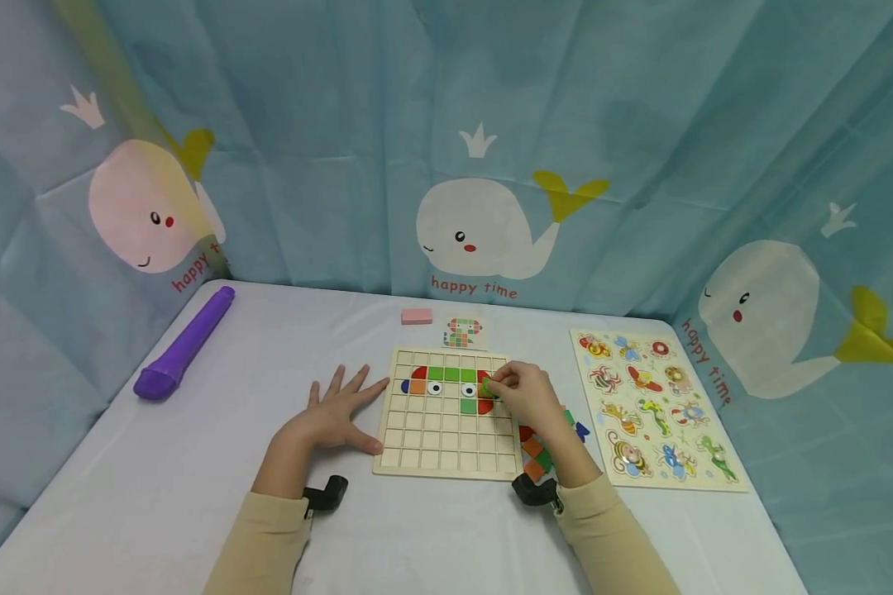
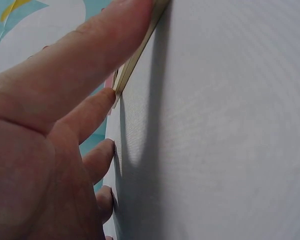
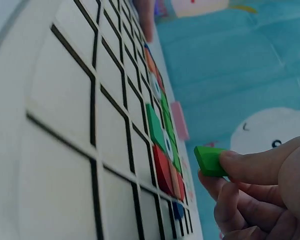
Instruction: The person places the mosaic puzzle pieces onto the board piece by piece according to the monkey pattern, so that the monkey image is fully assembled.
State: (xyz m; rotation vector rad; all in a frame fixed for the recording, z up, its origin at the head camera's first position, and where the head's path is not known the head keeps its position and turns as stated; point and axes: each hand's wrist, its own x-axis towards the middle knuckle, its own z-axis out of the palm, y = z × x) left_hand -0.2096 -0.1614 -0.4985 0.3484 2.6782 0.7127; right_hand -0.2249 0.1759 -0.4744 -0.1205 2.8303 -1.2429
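A wooden grid board (image 1: 446,463) lies on the table, with red, green, orange and blue pieces and two eye pieces set in its upper rows. My left hand (image 1: 327,421) has its fingers spread; its thumb and index finger touch the board's left edge, seen as a thin side (image 2: 132,60) in the left wrist view. Between thumb and index finger, my right hand (image 1: 528,397) pinches a green block (image 3: 210,161). This block is held above the board's upper right part, clear of the surface in the right wrist view. Near it sit a red piece (image 3: 163,170) and a green square (image 3: 154,125).
Loose coloured pieces (image 1: 533,469) lie right of the board, partly behind the right forearm. Behind the board are a pattern card (image 1: 462,332) and a pink block (image 1: 417,316). A purple microphone-shaped object (image 1: 182,347) lies left; an insect picture puzzle (image 1: 666,413) lies right.
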